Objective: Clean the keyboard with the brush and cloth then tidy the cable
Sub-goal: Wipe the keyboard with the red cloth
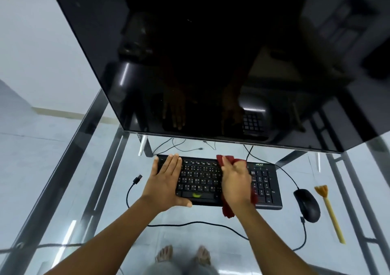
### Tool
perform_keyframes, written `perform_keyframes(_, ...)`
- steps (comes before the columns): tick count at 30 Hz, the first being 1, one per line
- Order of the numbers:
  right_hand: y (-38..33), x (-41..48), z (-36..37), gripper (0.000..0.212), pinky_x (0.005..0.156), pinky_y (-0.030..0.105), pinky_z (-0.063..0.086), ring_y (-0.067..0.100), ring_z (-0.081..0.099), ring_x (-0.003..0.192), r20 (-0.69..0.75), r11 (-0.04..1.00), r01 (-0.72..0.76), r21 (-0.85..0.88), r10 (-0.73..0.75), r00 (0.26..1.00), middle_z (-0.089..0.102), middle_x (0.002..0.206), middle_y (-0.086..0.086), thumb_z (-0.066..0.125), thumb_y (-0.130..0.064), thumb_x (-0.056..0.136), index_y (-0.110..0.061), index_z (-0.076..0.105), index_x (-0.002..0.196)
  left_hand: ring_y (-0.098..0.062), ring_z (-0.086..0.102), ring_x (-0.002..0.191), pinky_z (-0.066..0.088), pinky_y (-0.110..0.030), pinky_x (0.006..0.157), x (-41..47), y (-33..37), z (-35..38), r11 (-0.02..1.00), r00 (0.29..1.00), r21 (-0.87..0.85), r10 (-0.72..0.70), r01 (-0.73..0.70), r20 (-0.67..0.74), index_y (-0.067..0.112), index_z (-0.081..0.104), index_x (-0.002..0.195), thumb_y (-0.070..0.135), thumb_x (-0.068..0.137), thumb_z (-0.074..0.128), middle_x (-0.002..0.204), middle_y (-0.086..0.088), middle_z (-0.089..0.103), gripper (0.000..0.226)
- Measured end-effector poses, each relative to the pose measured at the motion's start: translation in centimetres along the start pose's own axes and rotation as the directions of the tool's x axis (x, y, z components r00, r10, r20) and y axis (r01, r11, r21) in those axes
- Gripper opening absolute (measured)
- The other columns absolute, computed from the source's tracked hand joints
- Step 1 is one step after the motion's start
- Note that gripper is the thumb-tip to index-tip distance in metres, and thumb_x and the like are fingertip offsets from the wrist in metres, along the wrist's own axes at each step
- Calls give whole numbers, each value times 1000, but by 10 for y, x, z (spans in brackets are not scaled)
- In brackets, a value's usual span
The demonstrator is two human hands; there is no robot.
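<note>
A black keyboard [200, 179] lies on the glass desk [63, 190] below the monitor. My left hand [166, 179] rests flat on its left end, fingers straight, thumb along the near edge. My right hand [235, 182] grips a dark red cloth [228, 208] and presses it on the keys just left of the number pad. A yellow brush [329, 209] lies on the glass to the right of the mouse. The keyboard's black cable [190, 224] runs loose across the desk in front, with its USB plug [137, 178] lying left of the keyboard.
A large dark monitor [211, 63] overhangs the back of the desk. A black mouse [307, 205] sits right of the keyboard, its cable looping forward. More thin cables lie behind the keyboard. My bare feet show through the glass.
</note>
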State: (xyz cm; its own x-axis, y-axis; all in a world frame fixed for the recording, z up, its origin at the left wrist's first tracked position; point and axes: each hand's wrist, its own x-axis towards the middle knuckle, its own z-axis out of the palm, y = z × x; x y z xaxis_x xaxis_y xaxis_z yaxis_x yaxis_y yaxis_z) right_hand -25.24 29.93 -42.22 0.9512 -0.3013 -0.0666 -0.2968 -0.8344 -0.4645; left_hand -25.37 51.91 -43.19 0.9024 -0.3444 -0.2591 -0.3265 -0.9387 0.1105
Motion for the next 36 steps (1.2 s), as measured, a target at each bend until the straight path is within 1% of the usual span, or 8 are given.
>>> perform_keyframes(5,-48,-52,20,16,78,43,52,26,63,90,283,837,536,110,-543,790,67,96,8,56,-38,98,-34,59,83,-24,13,148,0,-54,114,3,-4,9,999,999,3,36,-36,-1,2,24,149,93,54,33,158,-13,22,132)
perform_keyframes(11,5,-49,-8,43,55,27,46,10,56,60,-12,989,106,106,-106,994,63,72,-5,63,-64,84,-22,58,79,-22,-12,148,-11,-53,115,2,-5,9,999,999,0,47,-47,-27,5,-1,152,97,53,25,161,-9,-7,137)
perform_keyframes(15,-13,-76,17,21,64,22,34,16,53,75,173,918,369,142,-390,904,54,81,-6,56,-42,96,-30,53,79,-24,7,149,-2,-54,115,3,-8,15,998,997,-37,57,-58,-49,2,19,150,95,53,34,160,-12,15,136)
perform_keyframes(21,11,-49,-4,49,54,39,46,17,50,59,19,968,-24,251,20,1000,55,66,-2,65,-66,80,-20,49,72,-19,-15,148,-14,-51,115,2,-10,15,996,996,-67,57,-61,-71,8,-1,153,96,55,36,161,-5,-7,137)
perform_keyframes(26,-26,-63,6,44,55,25,32,7,45,60,302,962,199,186,-249,920,50,68,-9,62,-60,86,-22,47,71,-22,3,149,-3,-53,116,2,-9,16,996,997,-70,60,-64,-50,4,15,151,96,52,36,161,-10,10,137)
perform_keyframes(31,-6,-22,-8,11,55,8,45,-7,54,58,-35,872,-90,482,122,992,53,77,-18,58,-36,98,-25,61,98,-22,-10,148,-9,-52,117,2,-10,15,997,996,-57,56,-59,-69,6,2,152,97,54,30,161,-8,-5,137)
perform_keyframes(34,-26,-34,25,19,69,12,41,-3,46,83,44,975,160,154,-169,985,41,95,-19,36,-41,104,-50,51,110,-25,12,148,2,-53,115,1,-9,16,996,998,-61,57,-59,-33,2,22,149,96,51,35,159,-13,19,136)
perform_keyframes(36,-33,-39,32,24,78,16,41,0,46,85,221,927,335,170,-367,904,44,96,-21,43,-34,99,-56,53,103,-26,17,147,4,-54,114,0,-7,20,995,996,-68,75,-77,-38,1,28,148,96,51,36,157,-14,24,135)
